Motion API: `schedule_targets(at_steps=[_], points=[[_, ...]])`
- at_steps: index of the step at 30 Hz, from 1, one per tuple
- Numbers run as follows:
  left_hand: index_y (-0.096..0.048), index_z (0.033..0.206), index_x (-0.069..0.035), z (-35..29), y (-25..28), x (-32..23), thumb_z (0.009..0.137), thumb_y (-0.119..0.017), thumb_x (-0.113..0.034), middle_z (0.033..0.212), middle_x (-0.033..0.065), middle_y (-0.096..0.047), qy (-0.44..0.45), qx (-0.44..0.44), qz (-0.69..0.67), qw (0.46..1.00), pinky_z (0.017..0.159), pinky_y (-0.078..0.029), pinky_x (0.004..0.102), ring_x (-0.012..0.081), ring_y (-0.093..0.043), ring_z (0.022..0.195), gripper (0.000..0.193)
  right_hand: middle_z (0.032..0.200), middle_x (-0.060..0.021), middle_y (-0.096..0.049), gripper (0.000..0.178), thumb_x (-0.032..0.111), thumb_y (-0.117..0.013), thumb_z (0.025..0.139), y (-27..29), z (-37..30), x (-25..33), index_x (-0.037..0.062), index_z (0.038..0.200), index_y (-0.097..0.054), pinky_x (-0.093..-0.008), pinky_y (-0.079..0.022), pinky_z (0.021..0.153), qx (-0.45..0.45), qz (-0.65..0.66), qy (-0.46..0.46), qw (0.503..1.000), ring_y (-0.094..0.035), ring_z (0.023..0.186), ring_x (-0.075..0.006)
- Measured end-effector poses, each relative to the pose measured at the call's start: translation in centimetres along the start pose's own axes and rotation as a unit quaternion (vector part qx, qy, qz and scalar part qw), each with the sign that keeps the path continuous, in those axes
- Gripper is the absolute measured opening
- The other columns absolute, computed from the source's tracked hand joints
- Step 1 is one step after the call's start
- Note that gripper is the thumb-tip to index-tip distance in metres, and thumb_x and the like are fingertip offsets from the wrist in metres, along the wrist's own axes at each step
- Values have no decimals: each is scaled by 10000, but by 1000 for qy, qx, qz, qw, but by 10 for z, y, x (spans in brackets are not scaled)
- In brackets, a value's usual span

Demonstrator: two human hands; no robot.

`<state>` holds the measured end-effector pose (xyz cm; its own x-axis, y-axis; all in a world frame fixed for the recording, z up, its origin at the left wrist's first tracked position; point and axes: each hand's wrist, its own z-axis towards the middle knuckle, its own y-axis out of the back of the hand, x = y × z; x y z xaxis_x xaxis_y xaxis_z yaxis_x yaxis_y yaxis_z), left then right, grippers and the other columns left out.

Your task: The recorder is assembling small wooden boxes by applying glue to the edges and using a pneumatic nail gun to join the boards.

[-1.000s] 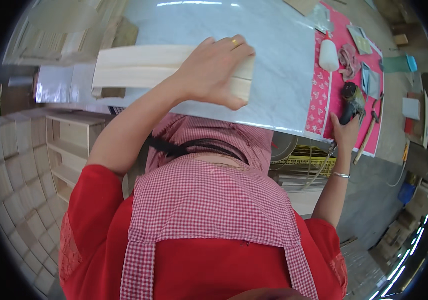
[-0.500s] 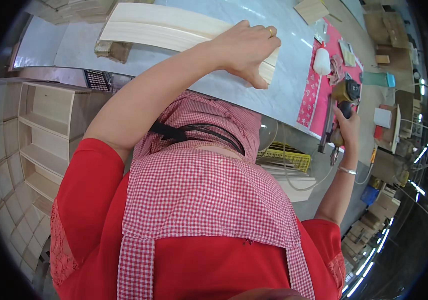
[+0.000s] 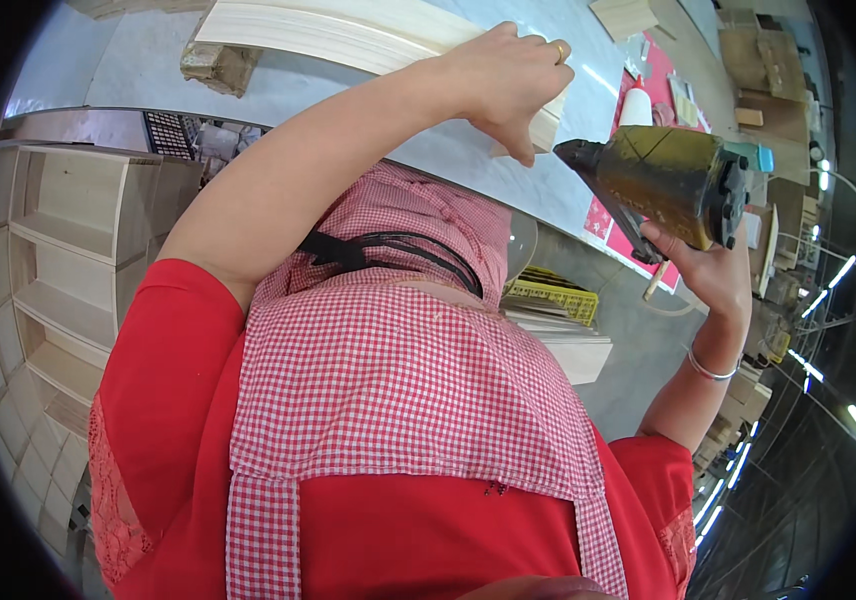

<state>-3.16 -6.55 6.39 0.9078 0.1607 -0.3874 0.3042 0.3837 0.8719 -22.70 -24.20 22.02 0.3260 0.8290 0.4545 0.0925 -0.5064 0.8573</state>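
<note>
My left hand (image 3: 508, 85) is closed over the right end of a long pale wooden board (image 3: 338, 38), its thumb on the near side and its fingers reaching over the far side. The board appears layered or stacked, but my hand hides its end. In my right hand (image 3: 706, 268) I hold a worn yellow-brown and black pneumatic nail gun (image 3: 670, 188) by its handle, raised above the table's right part. Its dark nose points left towards the board's end, just apart from my left thumb.
A wooden block (image 3: 220, 68) sits under the board's left end on the pale table (image 3: 448, 165). A white bottle (image 3: 636, 105) stands on a pink patterned cloth (image 3: 600, 218). Below are a yellow crate (image 3: 563, 298) and stacked boards (image 3: 578, 352). Pale wooden shelving (image 3: 68, 235) stands left.
My right hand has lifted the nail gun from the pink cloth and brought it up and closer, its nose turned towards the board. My left hand stays on the board's end.
</note>
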Motion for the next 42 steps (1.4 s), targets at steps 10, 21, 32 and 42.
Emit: schedule_targets(at_steps=[10,21,32,42], points=[[-591,1218,-17,0,-2,0,550,-899,-395,1182,127,-588,8,1,0,1000,913,-429,419,267,-581,1122,827,982,-113,-734,428,173,-886,733,-5,12,7,-49,1022,-661,-323,-553,782,12,-6,33,999,-697,865,-161],[-588,1205,-9,-2,0,-2,567,-893,-398,1195,148,-573,12,1,-6,1000,925,-416,402,267,-571,1116,808,1039,-99,-721,428,93,-852,763,-3,16,-2,-44,1107,-638,-319,-539,831,23,-9,29,999,-675,922,-160],[-603,1077,13,-8,1,-6,571,-858,-471,1056,151,-631,43,-31,38,998,922,-416,407,275,-582,1074,745,1009,-77,-724,372,65,-821,794,-3,28,-22,-23,1113,-651,-308,-537,797,-11,12,64,998,-659,894,-147],[-652,975,-23,-7,-3,-2,571,-837,-543,957,118,-682,41,-69,47,996,848,-423,409,249,-619,1005,684,969,-47,-718,323,67,-802,814,1,62,-18,-24,1090,-660,-277,-534,727,-47,54,43,997,-640,831,-105]])
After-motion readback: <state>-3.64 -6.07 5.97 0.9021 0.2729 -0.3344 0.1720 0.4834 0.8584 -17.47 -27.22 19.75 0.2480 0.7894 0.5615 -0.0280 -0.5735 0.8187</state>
